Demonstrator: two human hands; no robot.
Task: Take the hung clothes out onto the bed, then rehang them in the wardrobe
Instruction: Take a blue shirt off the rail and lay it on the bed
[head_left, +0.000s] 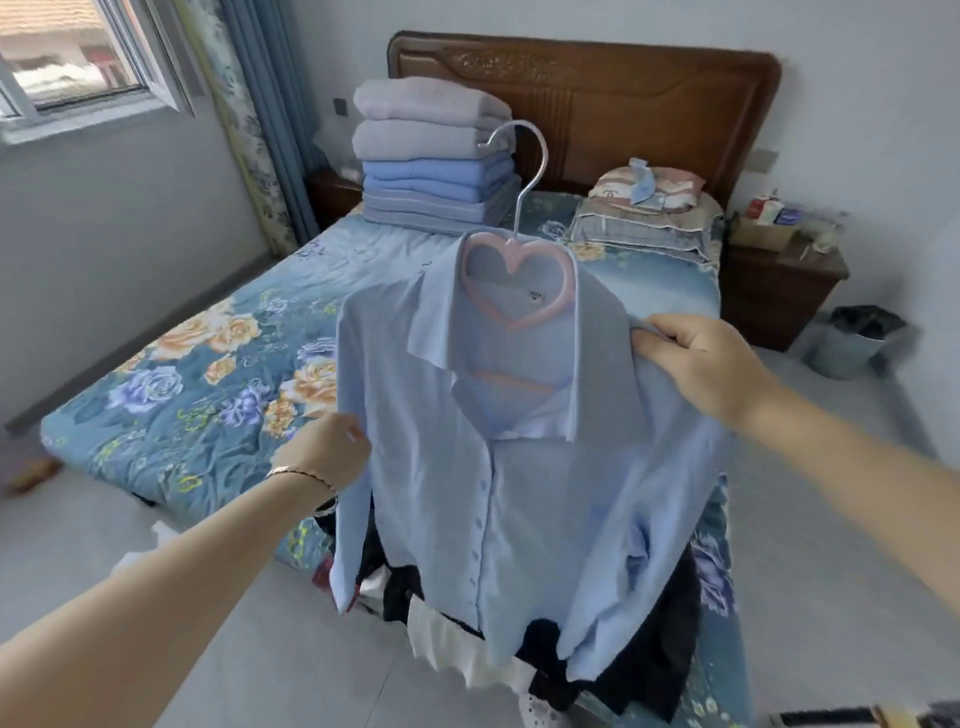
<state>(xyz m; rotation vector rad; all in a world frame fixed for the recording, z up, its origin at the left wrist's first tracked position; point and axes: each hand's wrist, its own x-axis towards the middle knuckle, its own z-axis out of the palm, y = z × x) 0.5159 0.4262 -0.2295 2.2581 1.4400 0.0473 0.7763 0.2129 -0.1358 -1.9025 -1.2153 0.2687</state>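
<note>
Flowered bed (171, 374) is filling the room. Over its near end, a blue shirt (519, 493) is hanging on a pink hanger (511, 291). The right hand (711, 364) is pinching the shirt's shoulder, and the left hand (332, 447) is gripping its sleeve side.

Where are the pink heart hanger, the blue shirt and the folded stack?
pink heart hanger (511, 326): head view, heart's lower tip.
blue shirt (545, 493): head view, front panel beside the buttons.
folded stack (436, 179): head view, a blue middle layer.
</note>
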